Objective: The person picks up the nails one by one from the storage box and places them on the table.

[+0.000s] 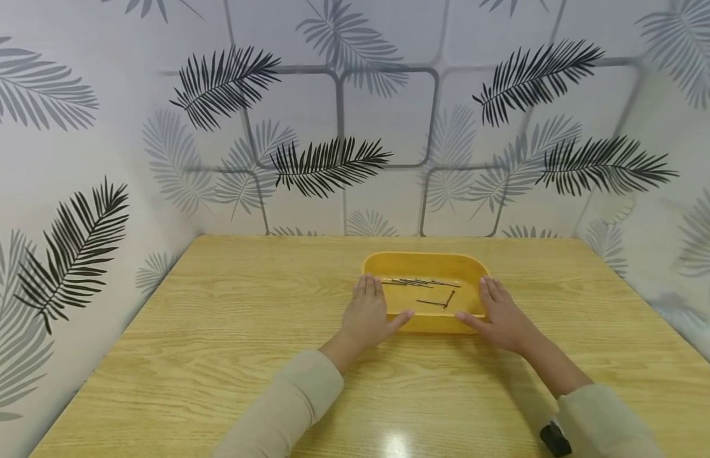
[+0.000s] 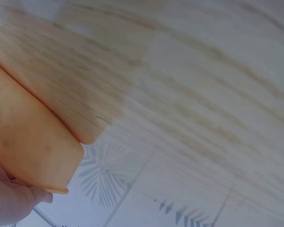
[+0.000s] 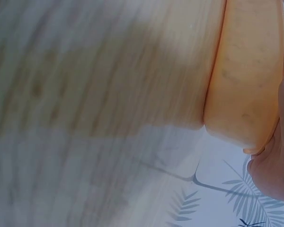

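Observation:
A yellow plastic tray [image 1: 429, 324] sits on the wooden table between both hands. Several thin dark nails [image 1: 412, 282] lie in a loose row across its floor, while two more nails [image 1: 432, 303] meet at an angle nearer the front. My left hand [image 1: 366, 318] holds the tray's left end, fingers over the side rim and thumb at the front edge. At the opposite end my right hand [image 1: 506, 318] grips the rim in the same manner. Both wrist views show the tray's outer wall, with the left hand [image 2: 14, 198] and right hand [image 3: 279, 146] at its rim.
The wood-grain table [image 1: 229, 305] extends around the tray on all sides. Behind it stands a pale wall [image 1: 389, 127] with a leaf pattern. A small black object [image 1: 555, 439] shows beside the right sleeve.

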### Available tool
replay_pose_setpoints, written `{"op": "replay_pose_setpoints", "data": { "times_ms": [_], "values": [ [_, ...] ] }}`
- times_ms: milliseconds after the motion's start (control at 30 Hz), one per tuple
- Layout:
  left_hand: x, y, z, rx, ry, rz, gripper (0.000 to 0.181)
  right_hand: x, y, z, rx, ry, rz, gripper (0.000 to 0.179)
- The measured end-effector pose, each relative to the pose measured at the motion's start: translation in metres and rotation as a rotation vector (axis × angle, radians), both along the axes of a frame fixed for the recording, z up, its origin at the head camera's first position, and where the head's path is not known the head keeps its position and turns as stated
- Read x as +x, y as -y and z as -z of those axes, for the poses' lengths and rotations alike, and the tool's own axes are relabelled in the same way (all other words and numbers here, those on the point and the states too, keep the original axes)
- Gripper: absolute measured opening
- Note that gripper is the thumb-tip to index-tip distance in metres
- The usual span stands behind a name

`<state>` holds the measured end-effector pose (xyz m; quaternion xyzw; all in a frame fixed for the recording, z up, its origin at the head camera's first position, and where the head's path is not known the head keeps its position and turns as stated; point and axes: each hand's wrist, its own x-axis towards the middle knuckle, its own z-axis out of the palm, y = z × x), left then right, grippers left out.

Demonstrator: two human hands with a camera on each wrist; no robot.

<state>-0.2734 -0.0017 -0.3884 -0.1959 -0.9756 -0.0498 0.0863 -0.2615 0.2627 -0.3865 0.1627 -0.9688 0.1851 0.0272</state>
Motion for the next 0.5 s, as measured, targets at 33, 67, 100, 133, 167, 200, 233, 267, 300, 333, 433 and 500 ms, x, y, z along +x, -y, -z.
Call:
{"op": "replay_pose_setpoints", "data": {
  "times_ms": [33, 67, 100, 133, 167, 200, 233, 267, 300, 333, 433, 500],
  "values": [
    [-0.0001, -0.0006, 0.0, -0.002, -0.001, 0.001, 0.093, 0.0, -0.0005, -0.0002, -0.003, 0.001, 0.001, 0.092],
    [-0.0002, -0.0011, 0.0, -0.005, -0.001, 0.003, 0.093, 0.0002, -0.001, -0.0005, -0.004, 0.003, 0.002, 0.092],
    [-0.0002, -0.0015, -0.0001, -0.004, -0.002, 0.004, 0.093, 0.0002, -0.0015, -0.0006, -0.006, 0.005, 0.002, 0.092],
    [-0.0001, -0.002, -0.0003, -0.005, -0.006, 0.005, 0.093, 0.0004, -0.002, -0.0008, -0.009, 0.005, 0.003, 0.092],
    [0.0001, -0.0024, -0.0007, -0.003, -0.005, 0.005, 0.092, 0.0003, -0.0023, -0.001, -0.01, 0.005, 0.002, 0.092],
    [0.0001, -0.0028, -0.0007, 0.0, -0.004, 0.005, 0.092, 0.0003, -0.0029, -0.0011, -0.012, 0.005, 0.003, 0.092],
    [0.0001, -0.0033, -0.001, 0.001, -0.002, 0.005, 0.092, 0.0002, -0.0033, -0.0011, -0.011, 0.005, 0.003, 0.092],
    [0.0002, -0.0038, -0.0012, 0.004, 0.0, 0.004, 0.092, 0.0002, -0.0038, -0.0009, -0.01, 0.004, 0.003, 0.092],
    [0.0002, -0.0042, -0.0013, 0.005, 0.003, 0.004, 0.092, 0.0, -0.0043, -0.0007, -0.012, 0.003, 0.003, 0.092],
    [0.0001, -0.0047, -0.0013, 0.004, 0.006, 0.002, 0.093, -0.0002, -0.0048, -0.0006, -0.014, 0.002, 0.003, 0.092],
    [-0.0001, -0.0061, -0.001, -0.006, 0.017, -0.002, 0.093, -0.0008, -0.0063, 0.0004, -0.016, 0.002, 0.002, 0.092],
    [-0.0005, -0.0067, -0.0006, -0.011, 0.018, -0.004, 0.093, -0.0011, -0.0068, 0.0009, -0.017, 0.003, 0.002, 0.093]
  ]
}}
